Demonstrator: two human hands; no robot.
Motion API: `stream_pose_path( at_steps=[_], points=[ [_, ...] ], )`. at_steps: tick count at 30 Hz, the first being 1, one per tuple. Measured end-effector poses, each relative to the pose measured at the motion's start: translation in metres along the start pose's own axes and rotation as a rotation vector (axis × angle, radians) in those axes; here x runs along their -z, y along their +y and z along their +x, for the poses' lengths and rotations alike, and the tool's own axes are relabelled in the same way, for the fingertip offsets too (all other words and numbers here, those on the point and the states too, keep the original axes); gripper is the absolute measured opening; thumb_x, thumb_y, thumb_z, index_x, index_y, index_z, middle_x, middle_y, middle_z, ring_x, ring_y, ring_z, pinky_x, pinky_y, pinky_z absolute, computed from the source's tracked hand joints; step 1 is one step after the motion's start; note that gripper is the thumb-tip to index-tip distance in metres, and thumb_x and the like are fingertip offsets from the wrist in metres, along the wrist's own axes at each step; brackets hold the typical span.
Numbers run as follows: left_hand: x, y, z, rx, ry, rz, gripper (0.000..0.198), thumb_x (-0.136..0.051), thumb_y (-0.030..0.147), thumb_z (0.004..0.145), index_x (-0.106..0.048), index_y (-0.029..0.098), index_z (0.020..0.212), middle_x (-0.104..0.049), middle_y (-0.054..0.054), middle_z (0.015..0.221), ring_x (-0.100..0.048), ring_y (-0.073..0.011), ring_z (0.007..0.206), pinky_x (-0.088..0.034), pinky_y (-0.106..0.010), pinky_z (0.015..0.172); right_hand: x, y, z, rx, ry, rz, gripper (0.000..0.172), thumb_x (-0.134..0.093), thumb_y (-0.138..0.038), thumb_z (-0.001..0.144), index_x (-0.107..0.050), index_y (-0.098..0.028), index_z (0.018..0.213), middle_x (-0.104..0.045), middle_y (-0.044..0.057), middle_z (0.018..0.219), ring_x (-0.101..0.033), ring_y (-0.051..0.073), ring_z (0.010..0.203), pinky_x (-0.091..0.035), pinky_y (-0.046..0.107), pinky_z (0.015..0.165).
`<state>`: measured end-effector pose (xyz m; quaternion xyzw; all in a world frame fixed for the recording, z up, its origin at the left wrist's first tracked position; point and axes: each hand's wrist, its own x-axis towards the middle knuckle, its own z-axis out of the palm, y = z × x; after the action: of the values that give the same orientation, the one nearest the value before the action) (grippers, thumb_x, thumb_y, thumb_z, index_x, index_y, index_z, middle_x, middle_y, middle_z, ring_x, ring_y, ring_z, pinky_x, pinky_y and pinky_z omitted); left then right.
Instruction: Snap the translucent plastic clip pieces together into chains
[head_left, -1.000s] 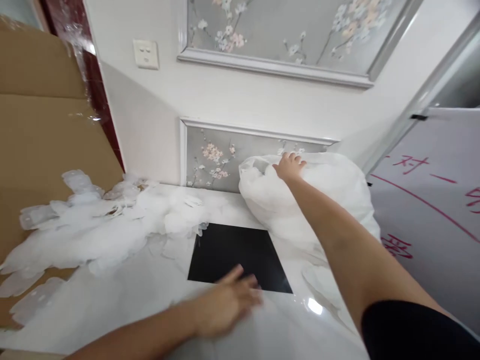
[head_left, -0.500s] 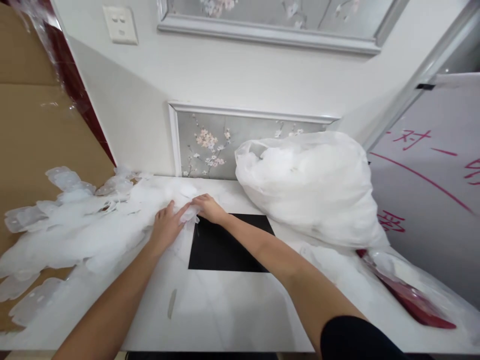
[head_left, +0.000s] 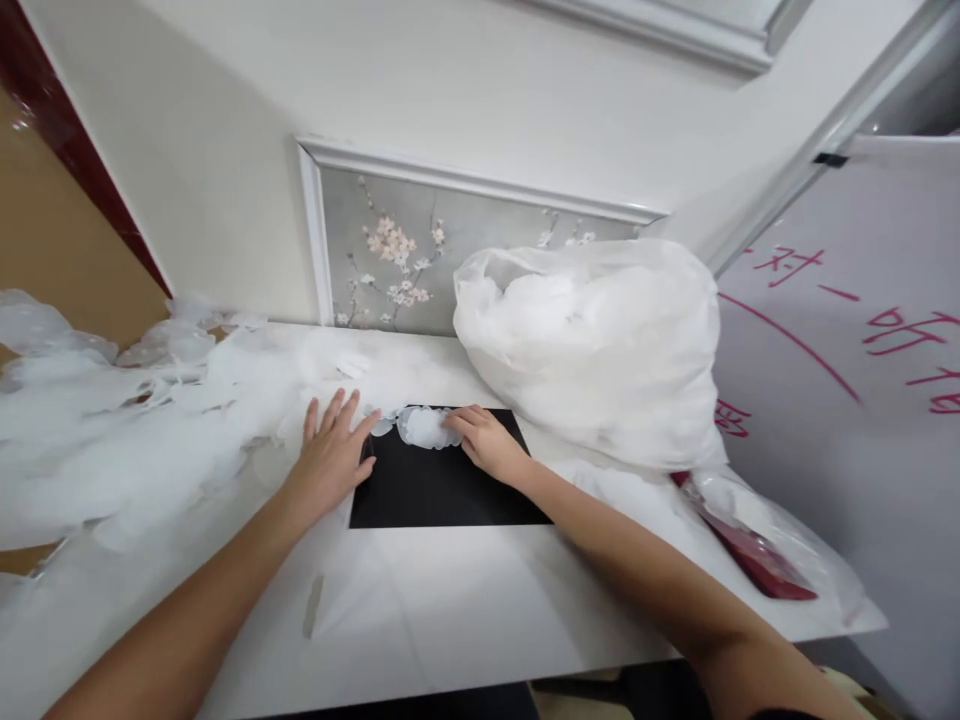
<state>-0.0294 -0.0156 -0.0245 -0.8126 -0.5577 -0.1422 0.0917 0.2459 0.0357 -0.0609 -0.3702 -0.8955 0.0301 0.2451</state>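
Note:
A thin, translucent white piece with a scalloped edge (head_left: 426,428) lies over the upper part of a black sheet (head_left: 442,490). My right hand (head_left: 487,440) pinches its right end between thumb and fingers. My left hand (head_left: 334,455) hovers at the sheet's left edge with its fingers spread, holding nothing. A smaller translucent flap (head_left: 382,425) reaches from the piece toward my left fingertips. Left of that hand spreads a big heap of similar translucent white pieces (head_left: 150,430).
A stuffed white plastic bag (head_left: 592,350) stands at the back right of the white table (head_left: 420,600). Near the right edge lies a red item in clear plastic (head_left: 757,560). A whiteboard with red writing (head_left: 840,300) borders the right side, and brown cardboard (head_left: 67,220) the left.
My right hand has moved right, drawing the white piece from the heap's edge onto the black sheet. My left hand has let go and its fingers have spread. The view has shifted.

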Motion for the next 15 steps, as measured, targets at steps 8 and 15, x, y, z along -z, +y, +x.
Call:
stream_pose_path(
  at_steps=[8,15],
  points=[
    [-0.018,0.037,0.017,-0.108,-0.06,-0.356,0.04,-0.044,0.031,0.096,-0.055,0.017,0.132,-0.051,-0.015,0.143,-0.049,-0.0296,0.129,-0.04,-0.047,0.106,-0.009,0.007,-0.011,-0.415,0.198,0.389,0.027,-0.051,-0.026,0.089,-0.056,-0.023,0.116,-0.056,0.011,0.116,-0.055,0.027,0.111,-0.048,0.046,0.095],
    [-0.019,0.057,0.062,0.09,-0.014,-0.535,0.041,-0.063,0.011,0.075,-0.064,0.019,0.115,-0.063,-0.006,0.098,-0.058,-0.0258,0.097,-0.046,-0.04,0.09,-0.002,0.002,-0.005,-0.424,0.237,0.501,0.013,-0.068,-0.027,0.076,-0.056,-0.022,0.079,-0.061,0.008,0.107,-0.055,0.028,0.107,-0.044,0.047,0.096]
  ],
)
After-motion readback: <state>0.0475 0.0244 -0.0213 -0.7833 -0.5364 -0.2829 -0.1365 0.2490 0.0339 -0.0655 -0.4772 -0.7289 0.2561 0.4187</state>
